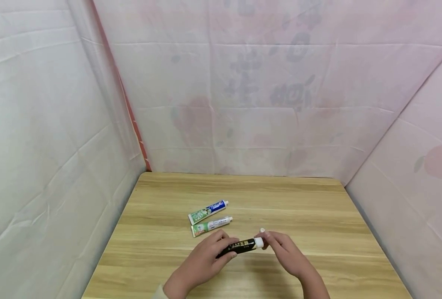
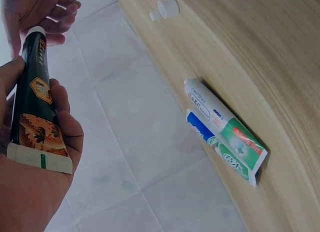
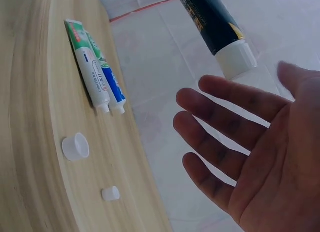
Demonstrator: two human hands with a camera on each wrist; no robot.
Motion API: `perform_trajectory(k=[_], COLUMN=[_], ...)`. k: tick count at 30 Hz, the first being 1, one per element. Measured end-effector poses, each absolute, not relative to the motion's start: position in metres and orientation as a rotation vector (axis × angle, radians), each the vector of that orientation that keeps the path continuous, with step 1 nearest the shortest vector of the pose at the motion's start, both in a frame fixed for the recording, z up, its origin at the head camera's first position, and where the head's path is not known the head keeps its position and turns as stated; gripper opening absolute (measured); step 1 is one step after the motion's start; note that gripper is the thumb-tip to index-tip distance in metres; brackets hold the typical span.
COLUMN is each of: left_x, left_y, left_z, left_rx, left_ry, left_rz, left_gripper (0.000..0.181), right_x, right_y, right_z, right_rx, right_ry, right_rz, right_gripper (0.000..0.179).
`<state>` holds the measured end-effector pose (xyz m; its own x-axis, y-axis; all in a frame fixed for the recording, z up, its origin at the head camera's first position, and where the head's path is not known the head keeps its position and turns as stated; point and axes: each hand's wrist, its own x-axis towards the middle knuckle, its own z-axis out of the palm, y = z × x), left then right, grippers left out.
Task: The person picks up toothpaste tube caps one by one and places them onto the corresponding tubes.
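Observation:
My left hand (image 1: 205, 256) grips a black toothpaste tube (image 1: 244, 246), thumb on one side and fingers on the other. The tube's white cap (image 3: 236, 59) points toward my right hand (image 1: 287, 252). In the right wrist view the right hand's fingers are spread and loosely bent just off that cap, holding nothing. Honeycomb print and a pale crimped end show on the tube in the left wrist view. Two loose white caps stand on the table below the right hand, a wide cap (image 3: 76, 147) and a small cap (image 3: 110, 193).
Two more toothpaste tubes lie side by side on the wooden table (image 1: 161, 195), left of centre: a blue and green tube (image 1: 208, 211) and a white and green tube (image 1: 211, 226) nearer me. Pale printed sheets (image 1: 250, 124) hang around the back and sides.

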<state>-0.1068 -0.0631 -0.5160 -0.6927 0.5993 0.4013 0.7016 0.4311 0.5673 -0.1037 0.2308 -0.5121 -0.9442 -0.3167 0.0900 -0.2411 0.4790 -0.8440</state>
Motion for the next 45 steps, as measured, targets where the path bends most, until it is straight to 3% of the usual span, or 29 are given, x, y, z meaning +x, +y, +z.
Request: perform_trajectory(k=[7, 13, 18, 26, 33, 45], left_x=[-0.106, -0.105, -0.105, -0.104, -0.102, -0.103], left_y=[-0.065, -0.068, -0.069, -0.069, -0.069, -0.067], left_z=[-0.512, -0.509, -0.510, -0.511, -0.510, -0.505], left_rx=[-1.148, -1.126, -1.128, -1.174, -1.171, -1.154], left_ry=[-2.537, -2.559, -2.554, -2.527, -2.529, -2.549], left_rz=[-1.111, -1.127, -1.115, -1.108, -1.102, -1.112], left_gripper=[0.033, 0.032, 0.032, 0.031, 0.031, 0.032], right_x=[-0.097, -0.094, -0.096, -0.097, -0.099, -0.103], right_y=[0.232, 0.233, 0.231, 0.229, 0.229, 0.229], right_z=[-0.511, -0.509, -0.508, -0.510, -0.509, -0.502], right_rx=[-0.484, -0.733, -0.798, -0.807, -0.634, -0.541], right_ry=[2.676, 2.726, 2.701, 2.667, 2.602, 2.590], right_rz=[-1.591, -1.593, -1.612, -1.624, -1.569, -1.520], right_gripper=[0.027, 0.045, 0.042, 0.026, 0.011, 0.030])
